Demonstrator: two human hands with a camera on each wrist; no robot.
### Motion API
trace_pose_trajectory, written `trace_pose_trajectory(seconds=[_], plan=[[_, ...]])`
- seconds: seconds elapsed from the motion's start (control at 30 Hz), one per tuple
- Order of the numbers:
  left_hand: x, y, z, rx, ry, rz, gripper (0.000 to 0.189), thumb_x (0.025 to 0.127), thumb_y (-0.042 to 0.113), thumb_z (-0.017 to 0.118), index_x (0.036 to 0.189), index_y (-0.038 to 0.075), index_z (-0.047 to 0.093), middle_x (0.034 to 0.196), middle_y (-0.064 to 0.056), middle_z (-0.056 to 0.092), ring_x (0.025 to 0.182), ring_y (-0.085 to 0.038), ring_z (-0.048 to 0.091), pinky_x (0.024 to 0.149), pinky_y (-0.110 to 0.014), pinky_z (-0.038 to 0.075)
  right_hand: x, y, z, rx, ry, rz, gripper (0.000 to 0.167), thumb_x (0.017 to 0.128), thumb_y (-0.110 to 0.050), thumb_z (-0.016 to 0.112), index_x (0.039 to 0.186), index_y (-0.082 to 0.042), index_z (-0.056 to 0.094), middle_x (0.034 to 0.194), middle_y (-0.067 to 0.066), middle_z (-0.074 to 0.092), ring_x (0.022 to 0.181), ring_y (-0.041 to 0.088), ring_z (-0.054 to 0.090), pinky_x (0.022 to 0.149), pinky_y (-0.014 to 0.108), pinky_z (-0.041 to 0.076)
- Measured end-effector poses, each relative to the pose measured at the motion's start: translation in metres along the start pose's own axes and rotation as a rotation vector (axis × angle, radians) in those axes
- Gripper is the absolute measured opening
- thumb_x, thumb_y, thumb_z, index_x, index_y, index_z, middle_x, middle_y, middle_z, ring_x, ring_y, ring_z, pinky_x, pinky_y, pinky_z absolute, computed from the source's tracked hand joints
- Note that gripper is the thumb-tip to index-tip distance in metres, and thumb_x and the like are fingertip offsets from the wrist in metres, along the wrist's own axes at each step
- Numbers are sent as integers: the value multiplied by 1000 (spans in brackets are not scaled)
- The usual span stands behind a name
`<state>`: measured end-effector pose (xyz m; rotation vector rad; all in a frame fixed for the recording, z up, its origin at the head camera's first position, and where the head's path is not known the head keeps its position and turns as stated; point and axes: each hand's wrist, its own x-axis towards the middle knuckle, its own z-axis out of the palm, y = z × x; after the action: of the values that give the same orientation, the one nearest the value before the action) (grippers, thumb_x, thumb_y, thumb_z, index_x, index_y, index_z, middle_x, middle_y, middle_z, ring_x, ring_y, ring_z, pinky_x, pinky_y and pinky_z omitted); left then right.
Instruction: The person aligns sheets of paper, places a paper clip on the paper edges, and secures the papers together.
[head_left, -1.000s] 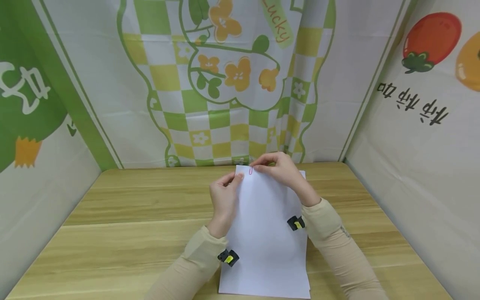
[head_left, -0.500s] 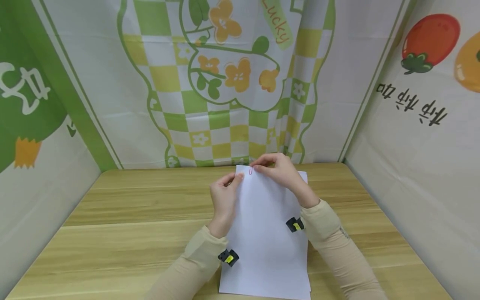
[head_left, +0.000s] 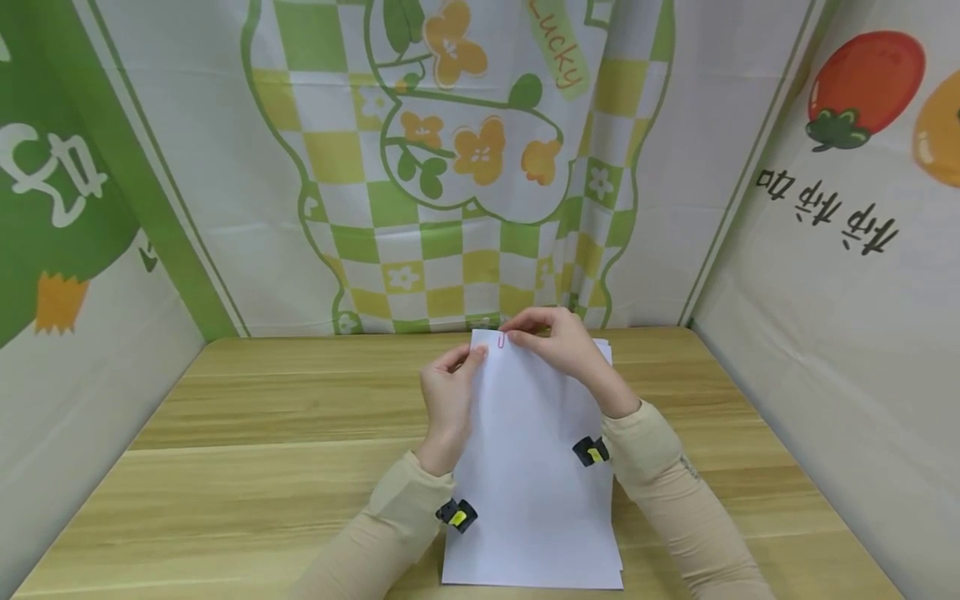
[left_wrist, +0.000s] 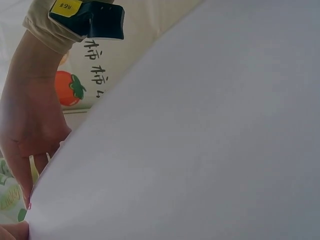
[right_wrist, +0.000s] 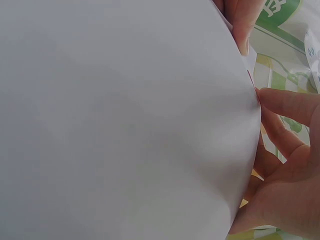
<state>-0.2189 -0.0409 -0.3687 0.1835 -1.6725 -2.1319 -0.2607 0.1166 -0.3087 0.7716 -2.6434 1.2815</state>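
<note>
White sheets of paper (head_left: 532, 508) stand raised at their far end in the head view, long side running toward the person. My left hand (head_left: 447, 398) pinches the top left corner between thumb and fingers. At the top edge, just right of that thumb, a pink paper clip (head_left: 501, 341) sits over the paper. My right hand (head_left: 564, 343) pinches the clip's end at the edge with thumb and forefinger. From the right wrist, the clip (right_wrist: 251, 80) shows as a thin red line by the right fingertips, and the paper bulges near them.
A wood-grain table (head_left: 285, 467) lies under the paper. Behind it hangs a checked, flowered curtain (head_left: 457, 242), with printed fabric walls at left and right (head_left: 810, 350). Each wrist wears a black camera mount (head_left: 457, 516) with a yellow label.
The near end of the sheets has shifted slightly, lower edge a little to the right. Both hands keep their grip at the top edge, and the clip stays in nearly the same place.
</note>
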Motion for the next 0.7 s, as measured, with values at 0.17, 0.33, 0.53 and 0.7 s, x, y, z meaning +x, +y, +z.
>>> trace_pose_trajectory(seconds=[0.17,0.33,0.53,0.7], plan=[[0,0,-1,3,-18,-12,17,83,17,74,92,3,75,80,-1,67,69,-11,59,60,-22,49,-1,1,-1,10,14,-16,16,91,-23,64,101,-15,73,101,2,71,90,16,63,79,33,48],[1,0,-1,-15,-4,-4,19,82,15,74,94,0,74,78,1,66,69,-9,58,61,-21,47,-2,6,-2,4,61,-20,18,91,-27,64,100,-15,73,99,1,71,89,16,63,77,33,48],[4,1,-2,-54,31,-3,18,82,11,73,93,-3,73,73,6,64,67,-6,56,60,-19,46,-5,10,-6,-58,107,4,23,91,-32,63,99,-13,73,96,3,71,86,16,62,74,31,48],[6,2,-4,-82,34,0,18,82,10,73,92,-5,71,71,7,62,65,-6,54,59,-19,45,-7,17,-6,-105,154,19,24,90,-33,64,96,-12,73,97,5,71,90,19,63,78,35,50]])
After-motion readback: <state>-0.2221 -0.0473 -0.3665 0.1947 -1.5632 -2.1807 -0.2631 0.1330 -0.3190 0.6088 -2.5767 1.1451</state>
